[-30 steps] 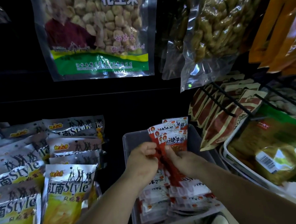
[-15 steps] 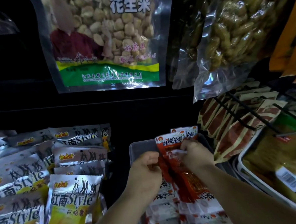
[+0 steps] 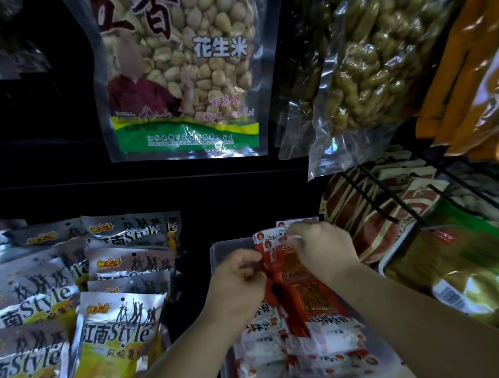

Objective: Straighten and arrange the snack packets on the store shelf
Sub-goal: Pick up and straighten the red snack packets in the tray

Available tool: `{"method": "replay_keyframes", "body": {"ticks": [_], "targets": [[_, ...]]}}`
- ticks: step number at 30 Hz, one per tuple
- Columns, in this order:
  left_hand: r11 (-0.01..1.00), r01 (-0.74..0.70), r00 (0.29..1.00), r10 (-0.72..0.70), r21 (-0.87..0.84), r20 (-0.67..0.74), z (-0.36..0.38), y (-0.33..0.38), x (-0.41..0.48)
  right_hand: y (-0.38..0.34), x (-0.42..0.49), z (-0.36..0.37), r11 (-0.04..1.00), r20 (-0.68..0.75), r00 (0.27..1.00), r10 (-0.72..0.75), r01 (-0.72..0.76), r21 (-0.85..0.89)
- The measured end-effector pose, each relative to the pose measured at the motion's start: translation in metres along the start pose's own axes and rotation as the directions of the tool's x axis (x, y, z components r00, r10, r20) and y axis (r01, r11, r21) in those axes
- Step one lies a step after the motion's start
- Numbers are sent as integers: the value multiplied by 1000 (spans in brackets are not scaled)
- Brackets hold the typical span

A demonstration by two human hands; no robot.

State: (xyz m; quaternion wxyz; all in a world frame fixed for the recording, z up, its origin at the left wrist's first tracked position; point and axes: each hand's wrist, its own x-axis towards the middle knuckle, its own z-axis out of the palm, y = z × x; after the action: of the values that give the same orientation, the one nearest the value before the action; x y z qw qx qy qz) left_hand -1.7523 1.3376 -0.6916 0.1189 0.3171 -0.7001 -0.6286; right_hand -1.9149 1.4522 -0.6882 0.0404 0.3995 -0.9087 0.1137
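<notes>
A small stack of red and white snack packets [image 3: 291, 271] stands on end in a clear plastic tray [image 3: 218, 250] at the lower middle. My left hand [image 3: 236, 286] pinches the stack's left edge. My right hand [image 3: 319, 249] grips its top right corner, fingers curled over the packet tops. More of the same red and white packets [image 3: 310, 348] lie flat in the tray's near half, under my forearms.
Silver and yellow packets [image 3: 114, 340] are piled at the left. A big peanut bag [image 3: 183, 76] and clear bags of nuts [image 3: 369, 73] hang above. Brown and red packets [image 3: 370, 219] stand in a black wire rack at the right, beside green and yellow bags [image 3: 466, 266].
The red packets have gone lower into the tray's far end. My right hand has slid up from their lower right to their top corner. The view has tilted upward.
</notes>
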Motion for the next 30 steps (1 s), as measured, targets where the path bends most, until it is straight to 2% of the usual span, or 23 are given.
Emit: {"method": "replay_keyframes", "body": {"ticks": [4,6,8,10,11,13,14,15,18,20,22,24,27,30], "targets": [[995,-96,987,97,-17,124,2,6,-5,-14,-9,-35,944,87,996,-37,7,329],[994,-101,987,105,-39,123,1,12,-9,-22,-18,-52,894,85,996,-23,-18,448],[992,-111,988,117,-67,101,0,21,-15,-29,-33,-72,861,0,996,85,-74,503],[986,-101,986,117,-129,118,-3,33,-22,-35,-53,-89,821,-47,964,263,-198,536],[980,-92,985,115,-175,125,-4,40,-25,-37,-63,-95,764,3,943,332,-271,586],[971,-84,984,116,-223,135,-6,53,-33,-43,-80,-102,488,184,895,406,-383,785],[971,-78,982,115,-227,152,-7,59,-37,-48,-88,-108,369,230,875,427,-401,839],[971,-73,977,116,-227,180,-8,62,-40,-52,-95,-111,299,236,855,461,-400,866],[975,-87,928,154,-206,340,-14,73,-54,-61,-109,-125,230,223,829,513,-383,894],[975,-79,874,167,-205,456,-19,80,-65,-63,-118,-135,127,276,812,514,-390,912],[966,-44,860,166,-253,483,-22,86,-73,-65,-129,-145,29,300,823,482,-357,934],[954,-20,873,162,-299,459,-24,90,-78,-71,-141,-153,25,273,869,412,-310,950],[939,-16,877,179,-344,447,-27,91,-81,-77,-152,-160,156,244,917,315,-304,940],[943,0,847,177,-333,502,-33,88,-83,-73,-149,-152,157,213,868,449,-312,937]]}}
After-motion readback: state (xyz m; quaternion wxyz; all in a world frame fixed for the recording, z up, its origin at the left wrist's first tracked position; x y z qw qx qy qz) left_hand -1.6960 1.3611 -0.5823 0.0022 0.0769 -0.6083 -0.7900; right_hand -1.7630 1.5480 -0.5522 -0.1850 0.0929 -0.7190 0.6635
